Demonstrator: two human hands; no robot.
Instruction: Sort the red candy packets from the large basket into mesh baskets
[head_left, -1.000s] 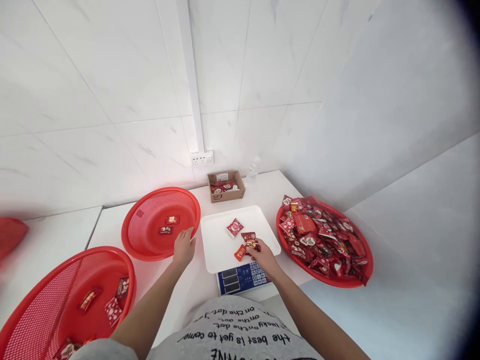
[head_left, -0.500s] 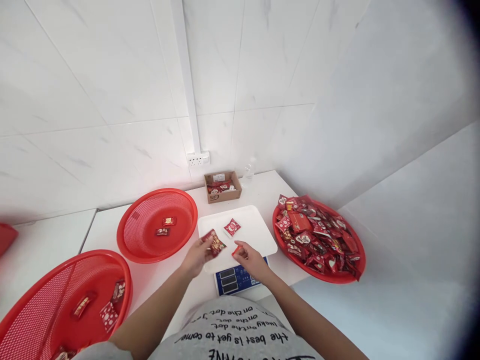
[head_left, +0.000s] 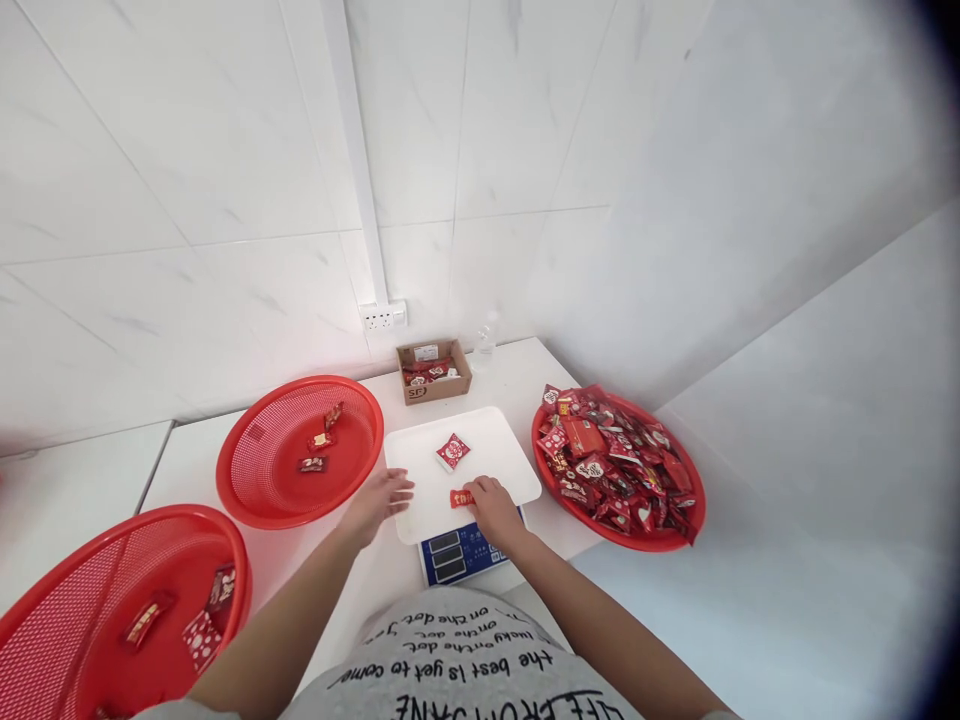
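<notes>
My left hand (head_left: 375,505) is empty, its fingers apart beside the left edge of the white tray (head_left: 424,525). My right hand (head_left: 495,512) pinches a small red candy packet (head_left: 458,497) low over the tray; whether the packet touches the tray I cannot tell. Farther back on the tray lies a red and white square packet (head_left: 453,452). Under the tray's front sticks out a blue scale (head_left: 469,552). To the left, the round red basket (head_left: 259,490) holds three small packets, one of them a dark red packet (head_left: 334,415) near its back right wall.
A red basket (head_left: 697,515) heaped with red packets stands at the right. Another red basket (head_left: 52,620) with several packets is at the front left. Behind the tray are a cardboard box (head_left: 437,392) of packets and a clear bottle (head_left: 484,342), near the wall socket (head_left: 383,316).
The dark red packet has left my left hand, which is now open; a third packet lies in the left-middle basket. My right hand has turned palm down with the small packet.
</notes>
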